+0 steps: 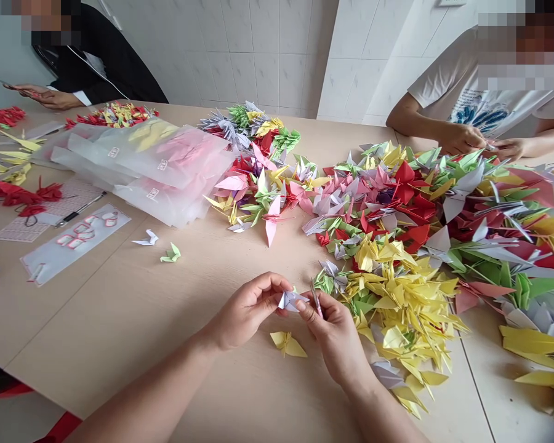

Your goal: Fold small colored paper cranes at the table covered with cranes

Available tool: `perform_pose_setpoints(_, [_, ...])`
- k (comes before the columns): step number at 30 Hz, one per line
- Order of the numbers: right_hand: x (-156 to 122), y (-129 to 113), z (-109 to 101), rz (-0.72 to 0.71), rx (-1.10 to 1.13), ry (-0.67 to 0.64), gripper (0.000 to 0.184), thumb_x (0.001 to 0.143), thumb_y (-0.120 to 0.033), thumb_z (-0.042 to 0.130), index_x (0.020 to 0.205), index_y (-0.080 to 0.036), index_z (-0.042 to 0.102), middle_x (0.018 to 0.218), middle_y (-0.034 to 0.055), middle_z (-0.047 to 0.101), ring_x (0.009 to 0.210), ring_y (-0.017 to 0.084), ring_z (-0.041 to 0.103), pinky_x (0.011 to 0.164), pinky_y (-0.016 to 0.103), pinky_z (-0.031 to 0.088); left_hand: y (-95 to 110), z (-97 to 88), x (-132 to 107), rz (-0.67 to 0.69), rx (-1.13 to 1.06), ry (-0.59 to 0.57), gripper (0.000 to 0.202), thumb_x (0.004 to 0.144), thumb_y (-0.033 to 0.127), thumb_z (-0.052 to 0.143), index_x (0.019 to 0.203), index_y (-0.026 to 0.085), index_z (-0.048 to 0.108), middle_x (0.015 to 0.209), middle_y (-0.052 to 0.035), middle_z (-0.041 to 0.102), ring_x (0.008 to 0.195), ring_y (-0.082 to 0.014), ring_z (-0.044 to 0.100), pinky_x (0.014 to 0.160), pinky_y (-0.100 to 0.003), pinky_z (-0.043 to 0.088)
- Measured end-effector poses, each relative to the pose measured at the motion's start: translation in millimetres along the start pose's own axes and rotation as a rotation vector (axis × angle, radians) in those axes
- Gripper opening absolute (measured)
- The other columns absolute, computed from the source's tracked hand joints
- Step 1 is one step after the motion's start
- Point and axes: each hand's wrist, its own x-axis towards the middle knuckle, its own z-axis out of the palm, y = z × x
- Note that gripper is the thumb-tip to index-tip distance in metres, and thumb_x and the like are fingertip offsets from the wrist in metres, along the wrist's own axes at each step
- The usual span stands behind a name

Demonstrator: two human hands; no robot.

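My left hand and my right hand meet over the table, both pinching a small pale lilac folded paper crane. The fingers of both hands are closed on it. My right hand also seems to grip a thin pink piece between its fingers. A yellow folded paper piece lies on the table just under my hands. A large heap of paper cranes in yellow, green, red, pink and lilac spreads right beside my right hand.
Frosted plastic bags with folded paper lie at the centre left. Two loose small cranes sit on the table. A pen and sheets lie at left. One person in black sits far left, another in white far right.
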Motion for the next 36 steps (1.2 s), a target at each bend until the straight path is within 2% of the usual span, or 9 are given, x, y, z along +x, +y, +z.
perform_pose_setpoints(3, [-0.1, 0.5, 0.1, -0.023, -0.039, 0.009, 0.03, 0.08, -0.042, 0.059, 0.068, -0.016, 0.054, 0.053, -0.007, 0.029, 0.049, 0.008, 0.022, 0.045, 0.023, 0.019, 1.1, 0.7, 0.1, 0.006, 0.048, -0.021, 0.016, 0.088, 0.031, 0.046, 0.092, 0.018, 0.055, 0.083, -0.0021, 0.055, 0.079, -0.0149, 0.053, 0.076, -0.028, 0.044])
perform_pose_setpoints(7, [1.6, 4.0, -2.1, -0.03, -0.058, 0.058, 0.031, 0.081, -0.043, 0.057, 0.065, -0.018, 0.048, 0.054, -0.0073, 0.027, 0.049, 0.009, 0.022, 0.045, 0.023, 0.018, 3.5, -0.9, -1.4, -0.004, 0.118, 0.034, 0.023, 0.09, 0.037, 0.041, 0.098, 0.019, 0.053, 0.083, -0.0022, 0.056, 0.08, -0.0154, 0.054, 0.077, -0.027, 0.042])
perform_pose_setpoints(12, [1.7, 5.8, -3.0, -0.016, -0.053, 0.063, 0.037, 0.081, -0.044, 0.057, 0.061, -0.019, 0.038, 0.052, -0.0079, 0.026, 0.048, 0.008, 0.02, 0.044, 0.023, 0.017, 2.5, -1.2, -2.7, -0.036, 0.082, 0.036, 0.028, 0.082, 0.039, 0.055, 0.102, 0.02, 0.052, 0.091, -0.004, 0.057, 0.084, -0.0166, 0.054, 0.075, -0.028, 0.042])
perform_pose_setpoints(16, [0.8, 2.9, -1.0, 0.022, 0.086, 0.034, 0.035, 0.08, -0.044, 0.06, 0.062, -0.019, 0.042, 0.05, -0.0085, 0.025, 0.046, 0.008, 0.017, 0.042, 0.023, 0.015, -0.4, -0.2, -0.4, -0.039, 0.064, 0.069, 0.02, 0.084, 0.033, 0.053, 0.098, 0.018, 0.053, 0.084, -0.0032, 0.06, 0.077, -0.0149, 0.055, 0.074, -0.029, 0.043])
perform_pose_setpoints(22, [0.6, -0.6, -0.6, 0.089, 0.295, -0.001, 0.031, 0.075, -0.042, 0.065, 0.065, -0.018, 0.047, 0.046, -0.0096, 0.028, 0.042, 0.006, 0.017, 0.039, 0.022, 0.014, -2.5, -2.0, 1.5, -0.061, -0.106, 0.114, 0.018, 0.081, 0.028, 0.059, 0.096, 0.018, 0.054, 0.078, -0.0014, 0.062, 0.068, -0.0129, 0.057, 0.069, -0.028, 0.043])
perform_pose_setpoints(27, [0.3, -0.9, -1.8, 0.099, 0.364, -0.01, 0.031, 0.074, -0.039, 0.068, 0.065, -0.018, 0.047, 0.046, -0.01, 0.028, 0.042, 0.005, 0.017, 0.038, 0.021, 0.014, -2.4, -4.0, 1.4, -0.074, -0.195, 0.11, 0.019, 0.079, 0.026, 0.062, 0.095, 0.019, 0.054, 0.073, 0.0005, 0.062, 0.065, -0.0118, 0.057, 0.068, -0.027, 0.042])
perform_pose_setpoints(36, [0.2, 0.9, -3.7, 0.11, 0.395, -0.042, 0.029, 0.076, -0.038, 0.067, 0.067, -0.018, 0.047, 0.047, -0.0102, 0.027, 0.043, 0.006, 0.015, 0.039, 0.021, 0.013, -0.5, -5.5, 1.3, -0.073, -0.204, 0.099, 0.02, 0.079, 0.024, 0.062, 0.096, 0.018, 0.054, 0.074, -0.0001, 0.062, 0.065, -0.0116, 0.055, 0.067, -0.027, 0.042])
